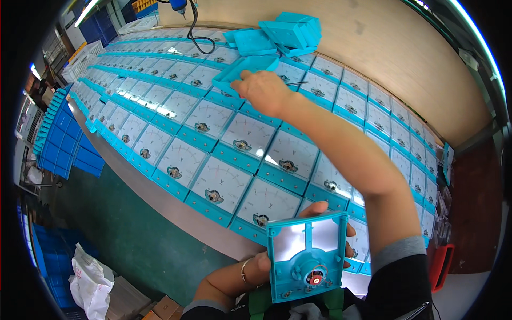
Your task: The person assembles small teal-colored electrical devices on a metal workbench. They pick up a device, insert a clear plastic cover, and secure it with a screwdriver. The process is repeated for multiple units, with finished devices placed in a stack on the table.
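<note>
Low in front of me, my left hand [260,264] grips a turquoise meter housing [272,266] from behind. Its open back faces up toward me, showing a round coil mechanism [315,277] with a red centre. Fingertips show along its top and right edges; the rest of that hand is hidden. My right arm stretches across the table, and my right hand [266,93] closes its fingers at the rim of an open turquoise plastic case [250,65]. A thin dark rod [296,83] sticks out beside this hand; whether I hold it is unclear.
Rows of white-faced panel meters [221,184] cover the table. Turquoise cases [290,33] are piled at its far edge. A blue-bodied power driver [178,5] hangs above on a black cable. Blue crates [66,144] stand left, a white bag [90,280] lower left.
</note>
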Demonstrator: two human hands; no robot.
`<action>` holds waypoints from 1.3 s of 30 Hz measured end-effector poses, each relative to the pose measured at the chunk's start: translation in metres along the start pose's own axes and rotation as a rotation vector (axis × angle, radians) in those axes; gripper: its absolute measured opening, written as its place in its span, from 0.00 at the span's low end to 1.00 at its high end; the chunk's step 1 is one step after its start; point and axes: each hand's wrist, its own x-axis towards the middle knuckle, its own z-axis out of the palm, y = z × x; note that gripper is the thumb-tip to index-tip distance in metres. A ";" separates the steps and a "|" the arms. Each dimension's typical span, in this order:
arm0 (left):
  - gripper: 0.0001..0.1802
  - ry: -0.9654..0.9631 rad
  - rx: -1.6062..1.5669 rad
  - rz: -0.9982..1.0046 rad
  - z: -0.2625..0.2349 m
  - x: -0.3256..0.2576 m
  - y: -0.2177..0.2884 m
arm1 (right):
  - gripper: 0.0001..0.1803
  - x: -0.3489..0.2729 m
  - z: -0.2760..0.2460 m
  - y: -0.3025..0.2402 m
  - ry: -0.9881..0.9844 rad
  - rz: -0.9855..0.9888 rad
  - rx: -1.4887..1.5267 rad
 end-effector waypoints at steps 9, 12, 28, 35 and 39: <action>0.37 -0.028 0.179 -0.155 -0.003 0.011 -0.005 | 0.13 -0.237 -0.198 -0.025 0.121 0.294 0.082; 0.30 -0.028 0.266 -0.122 0.002 0.008 -0.020 | 0.12 -0.325 -0.247 -0.032 -0.147 0.511 0.140; 0.55 0.166 0.684 -0.444 0.004 0.033 -0.174 | 0.47 -0.554 -0.201 -0.095 -0.227 0.850 0.375; 0.55 0.132 0.978 -0.444 0.002 0.045 -0.190 | 0.47 -0.563 -0.222 -0.118 0.078 0.976 0.593; 0.55 0.166 0.998 -0.396 0.003 0.049 -0.216 | 0.45 -0.558 -0.202 -0.153 0.475 0.970 1.209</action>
